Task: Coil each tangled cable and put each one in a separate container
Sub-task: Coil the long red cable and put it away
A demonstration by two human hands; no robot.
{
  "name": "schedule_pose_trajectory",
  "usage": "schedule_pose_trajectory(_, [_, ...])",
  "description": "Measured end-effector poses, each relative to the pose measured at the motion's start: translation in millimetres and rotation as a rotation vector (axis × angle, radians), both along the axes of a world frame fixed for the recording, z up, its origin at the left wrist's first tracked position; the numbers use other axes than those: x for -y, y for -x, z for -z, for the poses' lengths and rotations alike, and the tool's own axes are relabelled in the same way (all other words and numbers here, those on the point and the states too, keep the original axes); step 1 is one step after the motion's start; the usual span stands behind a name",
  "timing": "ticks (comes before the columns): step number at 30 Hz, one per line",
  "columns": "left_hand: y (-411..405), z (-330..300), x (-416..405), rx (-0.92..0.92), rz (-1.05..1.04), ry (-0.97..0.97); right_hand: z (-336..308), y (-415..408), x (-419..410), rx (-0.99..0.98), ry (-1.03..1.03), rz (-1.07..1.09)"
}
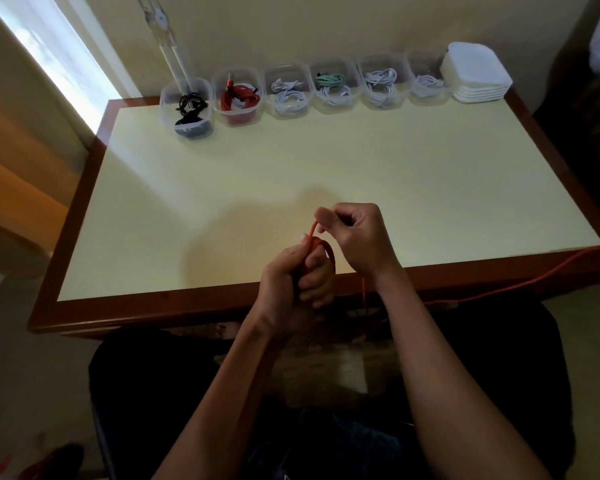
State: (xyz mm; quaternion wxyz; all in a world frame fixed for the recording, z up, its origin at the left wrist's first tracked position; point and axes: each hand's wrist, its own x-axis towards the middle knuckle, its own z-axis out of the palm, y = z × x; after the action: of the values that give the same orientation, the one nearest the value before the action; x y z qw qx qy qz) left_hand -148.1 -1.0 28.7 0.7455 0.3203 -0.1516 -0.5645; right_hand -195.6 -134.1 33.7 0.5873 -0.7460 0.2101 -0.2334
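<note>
Six clear plastic containers [288,90] stood in a row along the far edge of the desk [326,168], each with cable inside, and a stack of white lids [477,74] sat at the right end of the row, just beside the last one. Counting from the left, the first held a black cable [189,103], the second a red cable [239,95], the third a white cable [288,95], the fourth a green cable [330,79] on top of a white one, and the fifth and sixth more white cable. One orange cable [329,252] was out of the containers, held over the near edge of the desk by both hands. The left hand [291,275] was raised with its fingers curled tightly round a small coil of that cable, the loop showing above the knuckles, so its grip was clamped on the coil. The right hand [359,237] was just beside and above it, palm turned down, with thumb and fingers pinching a strand that arched up from the coil. The loose remainder of the orange cable hung down below the right wrist and trailed away along the desk's near edge to the right side of the view. Both forearms reached forward from the person's lap.
</note>
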Motion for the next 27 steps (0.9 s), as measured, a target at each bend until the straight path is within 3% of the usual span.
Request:
schedule_pose_trajectory(8, [-40.5,-18.1,-11.3,-0.335,-0.359,0.275,48.4,17.8,-37.8,-0.077,-0.036,-0.101])
schedule_pose_trajectory(11, [-62.7,-16.9,-18.9,-0.224,-0.597,0.132,59.6,49.8,-48.6,-0.124,-0.015,-0.160])
schedule_pose_trajectory(15, [-73.6,-3.7,-21.8,0.120,-0.713,-0.210,45.0,82.1,-59.4,-0.169,0.045,-0.175])
schedule_pose_trajectory(19, [-56.6,15.9,-15.1,0.486,-0.635,-0.431,15.3,94.0,-68.8,-0.115,0.033,-0.167])
schedule_pose_trajectory(22, [-31.0,21.0,-8.9,0.715,-0.465,-0.494,-10.9,85.9,-66.2,-0.031,0.070,-0.110])
schedule_pose_trajectory(25, [-5.1,18.9,-2.0,0.792,-0.246,-0.404,-33.9,73.3,-46.5,0.055,0.150,-0.018])
schedule_pose_trajectory(27, [9.8,14.4,2.1,0.716,-0.131,-0.351,-43.5,66.4,-28.1,0.064,0.196,0.019])
